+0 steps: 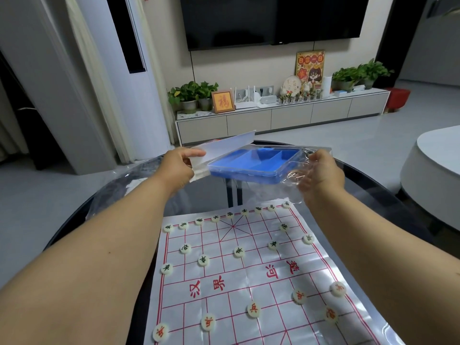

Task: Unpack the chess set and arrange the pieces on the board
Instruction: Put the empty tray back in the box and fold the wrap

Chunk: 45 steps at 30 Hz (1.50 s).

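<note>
Chess board [249, 282] reads 楚河, 汉界 in red.

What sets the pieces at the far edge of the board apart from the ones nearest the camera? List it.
The far-edge pieces carry dark characters; the near pieces carry red ones. The far-edge pieces sit close together in one full row along the edge of the board; the near pieces in view are spread apart on scattered points. In this view the far ones look smaller. Both sets are pale round discs lying flat on line crossings.
</note>
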Tool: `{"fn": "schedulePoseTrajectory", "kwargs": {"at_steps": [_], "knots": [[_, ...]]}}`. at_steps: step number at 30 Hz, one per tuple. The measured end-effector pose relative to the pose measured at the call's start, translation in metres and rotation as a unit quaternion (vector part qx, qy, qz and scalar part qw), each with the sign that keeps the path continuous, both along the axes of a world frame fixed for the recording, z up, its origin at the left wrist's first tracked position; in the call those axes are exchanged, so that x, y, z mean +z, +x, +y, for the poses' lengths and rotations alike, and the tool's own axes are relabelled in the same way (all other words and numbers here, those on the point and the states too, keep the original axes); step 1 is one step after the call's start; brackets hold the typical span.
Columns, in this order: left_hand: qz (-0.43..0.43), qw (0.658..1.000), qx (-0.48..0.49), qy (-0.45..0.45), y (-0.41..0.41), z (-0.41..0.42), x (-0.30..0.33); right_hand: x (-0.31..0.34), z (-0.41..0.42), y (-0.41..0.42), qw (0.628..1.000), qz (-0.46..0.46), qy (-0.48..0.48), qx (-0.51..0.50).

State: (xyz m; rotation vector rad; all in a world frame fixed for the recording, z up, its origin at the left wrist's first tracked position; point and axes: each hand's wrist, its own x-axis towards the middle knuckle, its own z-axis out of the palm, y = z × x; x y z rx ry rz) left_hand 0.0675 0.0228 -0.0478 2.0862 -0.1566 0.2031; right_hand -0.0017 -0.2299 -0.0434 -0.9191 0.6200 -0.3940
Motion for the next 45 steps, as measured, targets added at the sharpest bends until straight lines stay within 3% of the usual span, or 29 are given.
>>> {"fn": "schedulePoseTrajectory", "kwargs": {"at_steps": [5,25,32,40,45], "knots": [[-0.016,0.999,-0.013,0.028,0.007,0.002,-0.006,0.005,0.011,-0.005,0.998,0.037,-0.027,-0.049],[-0.087,0.980,-0.015,0.176,0.002,0.016,-0.004,0.018,0.041,-0.018,0.996,0.065,0.019,-0.058],[-0.093,0.979,-0.027,0.180,0.000,0.014,0.000,0.007,0.048,-0.012,0.995,0.074,-0.022,-0.060],[-0.040,0.989,-0.077,0.123,-0.011,0.006,0.009,-0.001,0.059,-0.004,0.995,0.040,0.001,0.089],[-0.007,0.991,-0.104,0.081,-0.027,0.011,0.013,-0.013,0.061,0.006,0.960,0.033,-0.026,0.278]]}}
